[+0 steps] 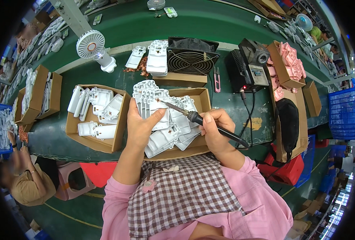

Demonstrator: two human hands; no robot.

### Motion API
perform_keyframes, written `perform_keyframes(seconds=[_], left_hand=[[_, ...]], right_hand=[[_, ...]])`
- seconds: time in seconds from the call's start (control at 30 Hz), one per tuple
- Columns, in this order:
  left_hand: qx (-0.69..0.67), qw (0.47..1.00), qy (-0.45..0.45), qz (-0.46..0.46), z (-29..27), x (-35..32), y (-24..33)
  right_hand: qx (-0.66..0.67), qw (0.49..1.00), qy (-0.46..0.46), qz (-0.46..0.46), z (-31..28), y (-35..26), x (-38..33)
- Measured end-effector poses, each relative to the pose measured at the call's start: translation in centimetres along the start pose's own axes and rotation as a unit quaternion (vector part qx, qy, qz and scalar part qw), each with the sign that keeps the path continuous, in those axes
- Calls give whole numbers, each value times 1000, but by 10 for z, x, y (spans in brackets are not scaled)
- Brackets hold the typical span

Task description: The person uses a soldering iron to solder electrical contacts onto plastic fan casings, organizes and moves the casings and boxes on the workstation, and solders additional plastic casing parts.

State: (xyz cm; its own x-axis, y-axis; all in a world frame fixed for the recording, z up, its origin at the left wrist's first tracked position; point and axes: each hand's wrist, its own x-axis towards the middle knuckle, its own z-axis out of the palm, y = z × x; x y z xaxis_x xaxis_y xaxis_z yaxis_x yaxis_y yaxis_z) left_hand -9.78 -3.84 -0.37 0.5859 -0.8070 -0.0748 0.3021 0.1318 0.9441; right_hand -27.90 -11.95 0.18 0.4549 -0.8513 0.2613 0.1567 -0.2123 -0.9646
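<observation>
Left hand [139,122]: grips a white moulded plastic housing panel [158,114], thumb across its face, fingers behind, holding it up over the middle box.
Right hand [214,130]: closed around the black handle of a soldering iron [193,117], pen-fashion.
Iron tip: slim metal rod angled up and left, its end touching the upper part of the held panel.
Iron cord: black cable [247,116] running from the handle up to a black power unit [247,66] with a small red light.
Middle box: open brown cardboard box [203,98] packed with more white panels, set at the near edge of the dark green tabletop [209,24], directly under both hands.
Left box: second brown cardboard box [115,140] holding white panels laid loosely, just beside the middle one.
Behind: black square fan with wire grille [191,60], a stack of white panels beside it, and a small white desk fan [92,48] further left.
Right side: cardboard box of pink plastic parts [287,66].
Between fan and power unit: pink-handled snips [217,80] lying flat.
</observation>
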Motion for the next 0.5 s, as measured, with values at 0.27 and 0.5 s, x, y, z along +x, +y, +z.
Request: perform_keyframes(seconds=[0.27,0.5], left_hand=[[11,1000,-1,5,-1,0,-1],[29,1000,7,0,-2,0,-1]], right_hand=[[16,1000,-1,15,1,-2,0],[17,1000,-5,7,3,-3,2]])
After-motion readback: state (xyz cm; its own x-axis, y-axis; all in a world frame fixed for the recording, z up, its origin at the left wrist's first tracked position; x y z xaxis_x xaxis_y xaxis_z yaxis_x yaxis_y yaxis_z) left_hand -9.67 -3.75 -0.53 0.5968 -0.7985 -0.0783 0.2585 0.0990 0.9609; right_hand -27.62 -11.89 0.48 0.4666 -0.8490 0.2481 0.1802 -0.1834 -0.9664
